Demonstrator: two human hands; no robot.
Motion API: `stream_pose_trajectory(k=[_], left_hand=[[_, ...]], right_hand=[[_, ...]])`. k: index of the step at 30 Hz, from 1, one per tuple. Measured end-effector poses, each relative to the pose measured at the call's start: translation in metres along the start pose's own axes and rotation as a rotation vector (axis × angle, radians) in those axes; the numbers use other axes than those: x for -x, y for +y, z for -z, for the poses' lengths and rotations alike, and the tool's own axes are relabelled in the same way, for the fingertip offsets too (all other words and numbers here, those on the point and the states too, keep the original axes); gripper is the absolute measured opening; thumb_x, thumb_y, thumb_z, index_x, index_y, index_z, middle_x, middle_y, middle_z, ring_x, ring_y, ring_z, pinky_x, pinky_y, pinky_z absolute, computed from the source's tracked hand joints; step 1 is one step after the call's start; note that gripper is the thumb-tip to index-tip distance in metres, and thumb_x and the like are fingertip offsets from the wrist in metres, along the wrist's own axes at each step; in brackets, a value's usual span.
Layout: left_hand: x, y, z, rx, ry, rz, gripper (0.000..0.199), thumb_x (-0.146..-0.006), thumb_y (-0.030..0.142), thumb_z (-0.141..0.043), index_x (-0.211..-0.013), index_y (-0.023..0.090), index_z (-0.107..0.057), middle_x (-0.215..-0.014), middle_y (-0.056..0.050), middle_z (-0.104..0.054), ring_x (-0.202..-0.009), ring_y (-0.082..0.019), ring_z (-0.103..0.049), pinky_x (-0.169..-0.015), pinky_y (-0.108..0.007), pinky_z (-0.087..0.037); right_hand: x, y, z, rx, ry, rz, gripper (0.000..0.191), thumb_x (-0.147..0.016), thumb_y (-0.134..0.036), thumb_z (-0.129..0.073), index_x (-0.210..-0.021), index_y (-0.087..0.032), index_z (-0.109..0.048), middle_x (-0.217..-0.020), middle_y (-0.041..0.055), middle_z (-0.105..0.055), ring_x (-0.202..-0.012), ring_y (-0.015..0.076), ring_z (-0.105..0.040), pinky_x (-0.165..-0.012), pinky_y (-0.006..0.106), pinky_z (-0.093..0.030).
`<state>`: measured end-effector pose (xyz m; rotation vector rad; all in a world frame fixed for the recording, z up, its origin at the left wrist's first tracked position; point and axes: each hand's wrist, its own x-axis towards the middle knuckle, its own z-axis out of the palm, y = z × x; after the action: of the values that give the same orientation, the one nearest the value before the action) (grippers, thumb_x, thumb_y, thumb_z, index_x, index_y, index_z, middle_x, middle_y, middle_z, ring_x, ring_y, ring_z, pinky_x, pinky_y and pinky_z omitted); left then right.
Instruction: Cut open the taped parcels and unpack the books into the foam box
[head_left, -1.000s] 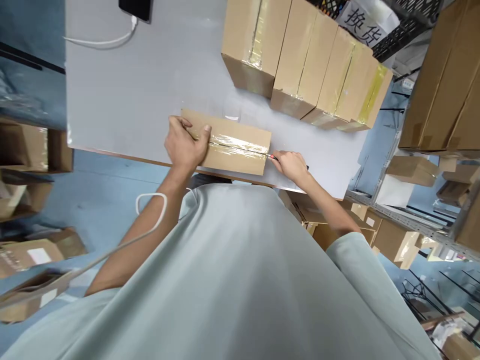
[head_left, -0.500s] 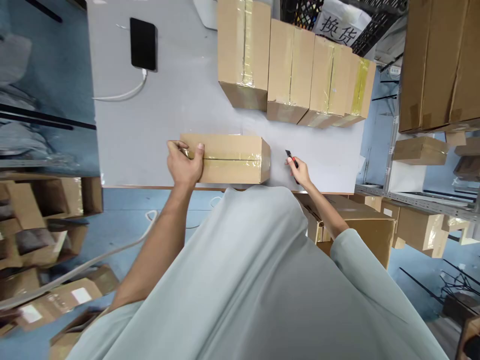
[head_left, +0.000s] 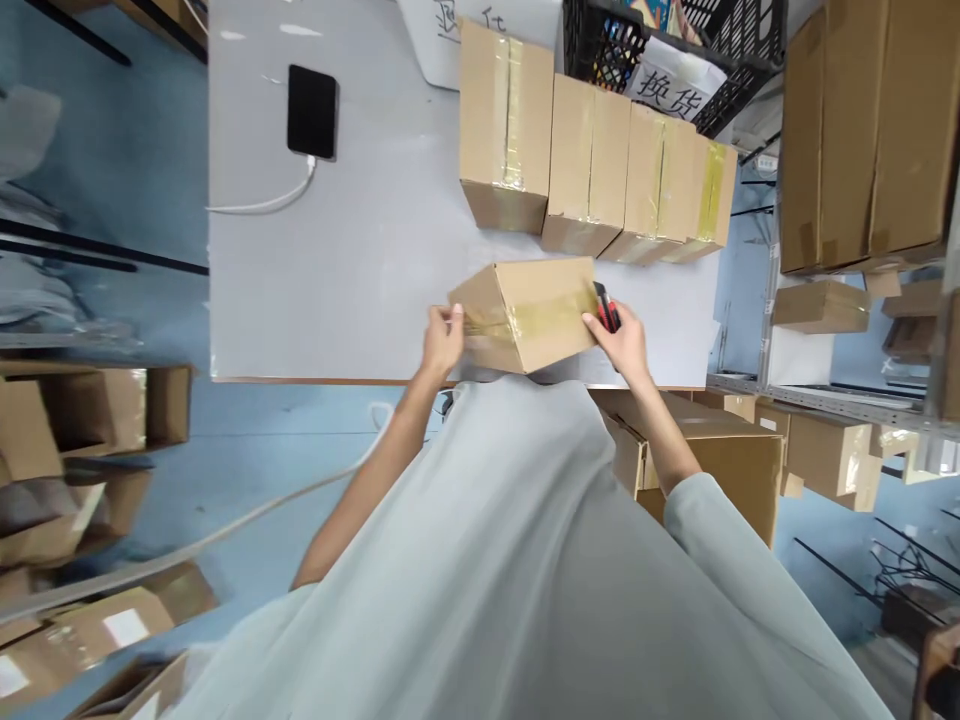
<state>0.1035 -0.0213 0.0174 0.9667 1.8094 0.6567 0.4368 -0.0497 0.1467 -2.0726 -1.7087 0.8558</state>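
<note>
A taped cardboard box [head_left: 551, 310] is tilted at the front edge of the white table [head_left: 337, 300]. My left hand [head_left: 444, 340] grips its left end, thumb on the near corner. At the right end, my right hand [head_left: 621, 338] presses its thumb to the box while its fingers stay closed around a black and red box cutter [head_left: 606, 308]. The cutter points up and away from me. Whether its blade is out, I cannot tell.
Several taped boxes [head_left: 506, 120] stand in a row at the back of the table. Behind them is a black plastic crate [head_left: 739, 60] with a paper sign. A black phone [head_left: 312, 112] with a white cable lies at the left. More cartons [head_left: 720, 460] stand below the table's right side.
The box has been turned and tipped, and sits further right. My left hand moved right with it. My right hand, still holding the cutter, came up against the box's right end.
</note>
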Motion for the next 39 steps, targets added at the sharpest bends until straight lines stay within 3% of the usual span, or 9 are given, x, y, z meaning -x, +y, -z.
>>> stream_pose_trajectory(k=[3, 6, 9, 11, 15, 19, 23, 30, 39], left_hand=[[0.007, 0.006, -0.052, 0.239, -0.197, 0.196, 0.040, -0.114, 0.064, -0.057, -0.102, 0.025, -0.053, -0.109, -0.013, -0.077, -0.113, -0.028, -0.077, -0.098, -0.042, -0.063], [0.013, 0.008, -0.073, 0.283, -0.186, 0.234, 0.041, -0.110, 0.061, -0.067, -0.100, 0.022, -0.060, -0.108, -0.016, -0.079, -0.116, -0.032, -0.078, -0.100, -0.047, -0.065], [0.018, 0.011, -0.058, 0.277, -0.077, 0.126, 0.037, -0.101, 0.054, -0.081, -0.110, 0.021, -0.068, -0.130, -0.016, -0.081, -0.132, -0.032, -0.074, -0.116, -0.047, -0.061], [0.024, 0.020, -0.036, 0.331, -0.041, -0.065, 0.039, -0.102, 0.057, -0.078, -0.122, 0.024, -0.073, -0.146, -0.012, -0.078, -0.141, -0.028, -0.072, -0.120, -0.043, -0.060], [0.037, 0.054, 0.003, 0.314, -0.079, -0.384, 0.046, -0.100, 0.062, -0.081, -0.127, 0.025, -0.080, -0.141, -0.010, -0.082, -0.136, -0.029, -0.076, -0.115, -0.042, -0.065], [0.041, 0.075, 0.021, 0.241, -0.115, -0.414, 0.040, -0.092, 0.049, -0.090, -0.121, 0.023, -0.082, -0.134, -0.009, -0.085, -0.123, -0.029, -0.081, -0.110, -0.043, -0.069], [0.036, 0.077, 0.026, 0.211, -0.131, -0.394, 0.035, -0.090, 0.042, -0.092, -0.118, 0.023, -0.084, -0.131, -0.008, -0.086, -0.118, -0.028, -0.082, -0.110, -0.045, -0.069], [0.031, 0.077, 0.032, 0.225, -0.205, -0.405, 0.031, -0.088, 0.036, -0.093, -0.116, 0.024, -0.088, -0.129, -0.008, -0.087, -0.122, -0.031, -0.082, -0.110, -0.046, -0.070], [0.030, 0.073, 0.033, 0.175, -0.232, -0.436, 0.031, -0.090, 0.034, -0.087, -0.120, 0.026, -0.089, -0.128, -0.006, -0.087, -0.114, -0.029, -0.083, -0.105, -0.043, -0.070]], right_hand=[[0.003, -0.002, 0.034, 0.163, 0.085, 0.070, 0.059, -0.116, -0.062, -0.055, -0.153, -0.020, -0.074, -0.142, 0.0199, -0.076, -0.132, 0.0366, -0.073, -0.113, 0.048, -0.061], [0.003, -0.007, 0.038, 0.230, 0.065, 0.084, 0.059, -0.119, -0.061, -0.053, -0.158, -0.021, -0.073, -0.143, 0.0200, -0.075, -0.131, 0.0367, -0.074, -0.113, 0.048, -0.061], [0.001, -0.012, 0.024, 0.263, 0.062, 0.102, 0.060, -0.119, -0.064, -0.054, -0.160, -0.024, -0.072, -0.143, 0.0180, -0.074, -0.128, 0.0354, -0.076, -0.113, 0.047, -0.062], [0.002, -0.017, 0.014, 0.285, 0.055, 0.104, 0.059, -0.118, -0.064, -0.055, -0.161, -0.026, -0.071, -0.144, 0.0168, -0.072, -0.126, 0.0345, -0.077, -0.112, 0.048, -0.063], [0.006, -0.026, 0.005, 0.309, 0.045, 0.095, 0.056, -0.120, -0.060, -0.052, -0.164, -0.030, -0.066, -0.149, 0.0163, -0.067, -0.124, 0.0338, -0.078, -0.110, 0.049, -0.064], [0.018, -0.037, 0.009, 0.287, 0.063, 0.097, 0.060, -0.121, -0.060, -0.048, -0.173, -0.031, -0.054, -0.157, 0.0187, -0.062, -0.130, 0.0362, -0.076, -0.110, 0.054, -0.065], [0.045, -0.067, 0.008, 0.231, 0.048, 0.110, 0.059, -0.125, -0.049, -0.036, -0.179, -0.026, -0.042, -0.162, 0.0217, -0.063, -0.137, 0.0348, -0.074, -0.111, 0.052, -0.065], [0.078, -0.132, -0.019, 0.208, -0.285, 0.178, 0.052, -0.124, -0.037, -0.044, -0.174, -0.030, -0.056, -0.157, 0.0098, -0.078, -0.140, 0.0289, -0.079, -0.116, 0.041, -0.064], [0.079, -0.159, -0.037, 0.271, -0.287, 0.078, 0.054, -0.122, -0.028, -0.045, -0.175, -0.029, -0.059, -0.157, 0.0074, -0.079, -0.144, 0.0286, -0.078, -0.118, 0.041, -0.063]])
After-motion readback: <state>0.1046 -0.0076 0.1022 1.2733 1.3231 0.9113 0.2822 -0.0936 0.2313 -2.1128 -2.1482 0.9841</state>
